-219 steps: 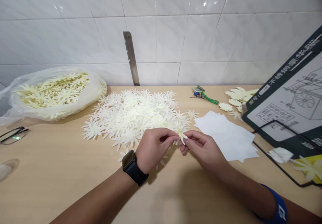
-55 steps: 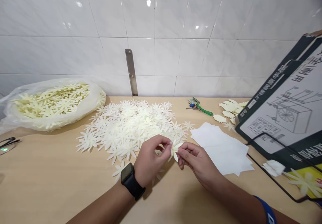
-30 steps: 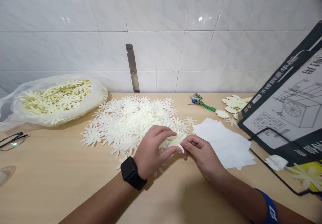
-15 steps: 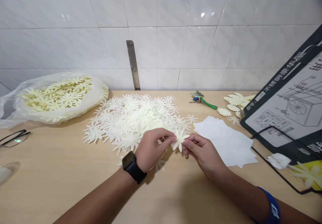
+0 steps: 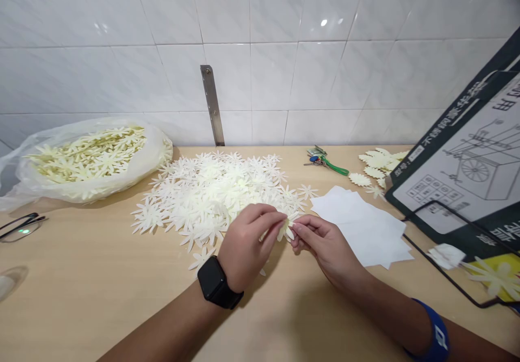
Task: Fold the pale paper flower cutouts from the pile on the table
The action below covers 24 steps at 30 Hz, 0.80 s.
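A pale cream flower cutout (image 5: 285, 230) with narrow petals is held up between my two hands, its petals partly hidden by my fingers. My left hand (image 5: 254, 243), with a black watch on the wrist, pinches it from the left. From the right, my right hand (image 5: 320, 245) grips a petal edge between thumb and forefinger. Just behind my hands spreads a big heap of similar flower cutouts (image 5: 219, 188). One loose flower cutout (image 5: 202, 257) lies beside the watch.
At left, a plastic bag (image 5: 158, 172) is full of yellowish cutouts, with eyeglasses (image 5: 24, 226) in front. White paper sheets (image 5: 361, 226) lie right of my hands. Further back are keys with a green strap (image 5: 335, 167) and scalloped cutouts (image 5: 382, 164). A printed box (image 5: 467, 167) stands at right.
My left hand has turned over the flower cutout, its fingers now covering more of it, and the petals appear tilted or folded. My right hand keeps its pinch. The view has shifted slightly.
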Available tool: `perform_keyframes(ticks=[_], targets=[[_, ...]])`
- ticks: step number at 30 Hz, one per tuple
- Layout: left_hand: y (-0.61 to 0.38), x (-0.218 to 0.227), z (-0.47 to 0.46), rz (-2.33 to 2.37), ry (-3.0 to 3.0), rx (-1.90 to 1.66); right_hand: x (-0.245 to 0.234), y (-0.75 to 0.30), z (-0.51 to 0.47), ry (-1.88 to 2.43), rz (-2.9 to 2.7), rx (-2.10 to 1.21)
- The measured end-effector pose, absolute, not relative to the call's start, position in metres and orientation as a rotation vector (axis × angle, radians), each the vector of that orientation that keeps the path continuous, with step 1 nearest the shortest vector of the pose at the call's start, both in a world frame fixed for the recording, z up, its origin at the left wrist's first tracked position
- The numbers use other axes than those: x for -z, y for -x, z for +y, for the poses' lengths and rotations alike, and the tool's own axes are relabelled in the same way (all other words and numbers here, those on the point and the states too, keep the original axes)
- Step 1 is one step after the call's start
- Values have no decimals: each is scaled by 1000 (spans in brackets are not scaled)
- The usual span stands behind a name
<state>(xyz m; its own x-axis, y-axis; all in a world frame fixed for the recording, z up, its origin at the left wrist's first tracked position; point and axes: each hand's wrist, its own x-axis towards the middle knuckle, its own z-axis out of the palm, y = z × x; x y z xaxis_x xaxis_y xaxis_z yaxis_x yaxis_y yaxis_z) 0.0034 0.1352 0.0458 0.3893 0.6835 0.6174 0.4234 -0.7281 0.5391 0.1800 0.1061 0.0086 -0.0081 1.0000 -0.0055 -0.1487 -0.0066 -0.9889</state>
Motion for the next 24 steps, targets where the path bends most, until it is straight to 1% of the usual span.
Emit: perform_keyframes(ticks=[3, 7, 14, 24], targets=[[-10, -42, 130, 945, -2235, -1122, -9, -180, 106, 1078, -1134, -1279], [-9, -42, 135, 925, -2032, -1056, -9, -180, 105, 1068, -1127, -1287], [-7, -44, 138, 837, -1957, -1104, -9, -181, 104, 1010, -1108, -1337], [-10, -45, 136, 938, -1732, -1042, -10, -180, 104, 1007, -1143, -1324]])
